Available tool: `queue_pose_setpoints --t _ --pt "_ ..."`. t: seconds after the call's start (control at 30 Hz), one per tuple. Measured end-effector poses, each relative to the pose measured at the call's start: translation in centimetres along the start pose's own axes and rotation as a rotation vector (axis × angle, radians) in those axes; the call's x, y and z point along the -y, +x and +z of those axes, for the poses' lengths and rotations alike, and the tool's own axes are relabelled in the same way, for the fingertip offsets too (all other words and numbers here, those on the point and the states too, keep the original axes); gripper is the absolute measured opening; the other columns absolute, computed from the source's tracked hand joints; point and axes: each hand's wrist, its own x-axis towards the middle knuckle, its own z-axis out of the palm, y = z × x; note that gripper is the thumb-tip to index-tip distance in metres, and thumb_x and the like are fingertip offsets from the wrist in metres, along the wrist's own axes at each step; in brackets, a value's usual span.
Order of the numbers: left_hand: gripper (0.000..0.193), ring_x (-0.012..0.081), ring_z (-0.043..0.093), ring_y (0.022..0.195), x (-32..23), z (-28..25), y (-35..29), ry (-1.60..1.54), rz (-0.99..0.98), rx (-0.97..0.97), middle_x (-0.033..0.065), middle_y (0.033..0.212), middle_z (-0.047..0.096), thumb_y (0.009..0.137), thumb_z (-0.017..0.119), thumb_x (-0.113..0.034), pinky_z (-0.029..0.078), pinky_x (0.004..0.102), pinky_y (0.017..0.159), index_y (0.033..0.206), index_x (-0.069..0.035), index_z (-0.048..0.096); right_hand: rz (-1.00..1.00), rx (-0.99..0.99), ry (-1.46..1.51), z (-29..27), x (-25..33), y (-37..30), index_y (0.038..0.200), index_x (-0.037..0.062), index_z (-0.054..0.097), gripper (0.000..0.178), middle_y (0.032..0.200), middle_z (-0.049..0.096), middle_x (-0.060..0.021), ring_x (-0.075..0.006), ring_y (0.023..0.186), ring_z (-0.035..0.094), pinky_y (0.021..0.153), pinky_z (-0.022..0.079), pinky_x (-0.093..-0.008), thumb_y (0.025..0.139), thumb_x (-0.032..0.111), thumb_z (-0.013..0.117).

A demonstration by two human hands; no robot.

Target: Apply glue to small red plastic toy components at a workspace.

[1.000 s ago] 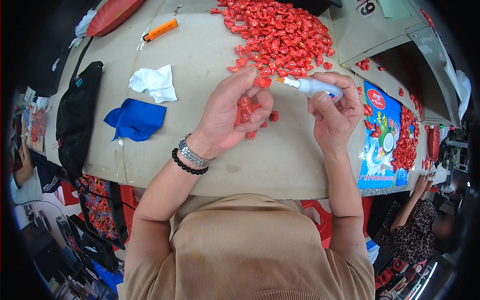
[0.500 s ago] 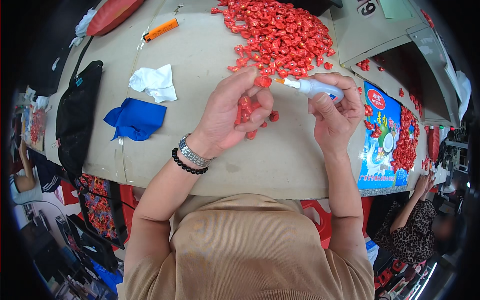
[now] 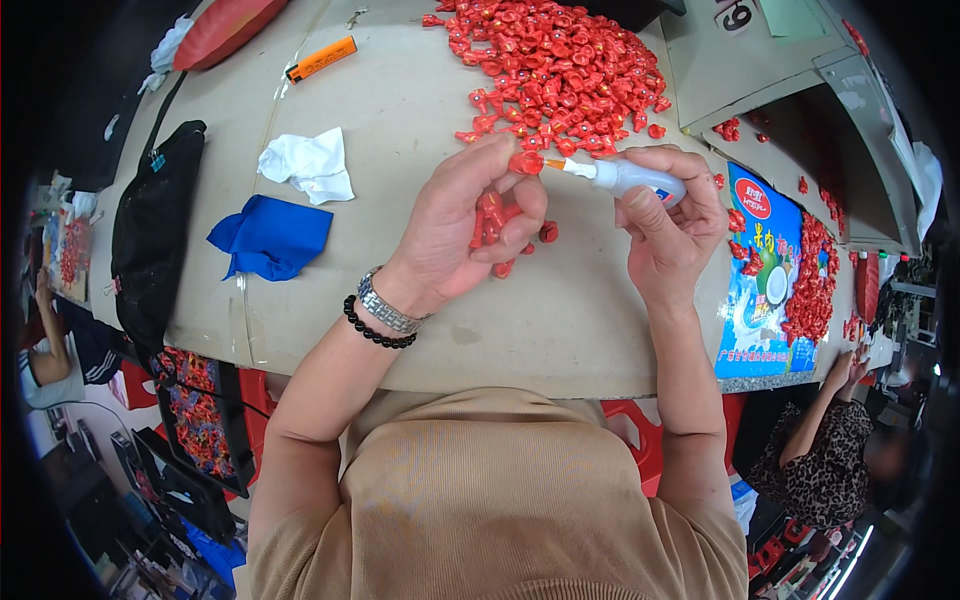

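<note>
Between the thumb and forefinger of my left hand is a small red plastic piece. Several more red pieces lie in that palm under the curled fingers. My right hand grips a white glue bottle with a narrow orange-brown tip. The bottle lies nearly level, its tip pointing left and meeting the pinched piece. A loose red piece rests on the table beside my left fingers. Beyond both hands spreads a large heap of similar red pieces.
On the left are a blue cloth, a white tissue, an orange tube-shaped object and a black bag. A grey metal cabinet stands at the right, near a blue printed sheet bearing red pieces. A co-worker sits farther right.
The glue bottle has shifted slightly left, bringing its tip up to the red piece. My left hand stays nearly still.
</note>
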Motion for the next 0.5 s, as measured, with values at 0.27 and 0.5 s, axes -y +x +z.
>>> queue_pose_setpoints --t 0.27,0.5 --pt "0.028 0.0083 0.040 0.046 -0.02 0.37 -0.09 0.007 -0.006 -0.083 0.0072 0.070 0.059 0.099 0.041 -0.032 0.025 0.0210 0.036 0.088 -0.008 0.048 -0.004 -0.015 -0.019 -0.02 0.17 0.04 0.101 -0.0001 0.063 0.024 0.094 0.062 -0.0054 -0.0072 0.072 0.058 0.059 0.049 -0.0191 0.081 0.009 0.073" --pt "0.028 0.0084 0.039 0.045 -0.06 0.35 -0.08 0.001 -0.012 -0.071 0.0075 0.068 0.059 0.099 0.042 -0.033 0.025 0.0211 0.036 0.088 -0.008 0.048 0.004 -0.008 -0.010 0.07 -0.04 0.00 0.101 -0.0002 0.063 0.024 0.094 0.062 -0.0053 -0.0069 0.071 0.058 0.058 0.049 -0.0192 0.081 0.008 0.072"
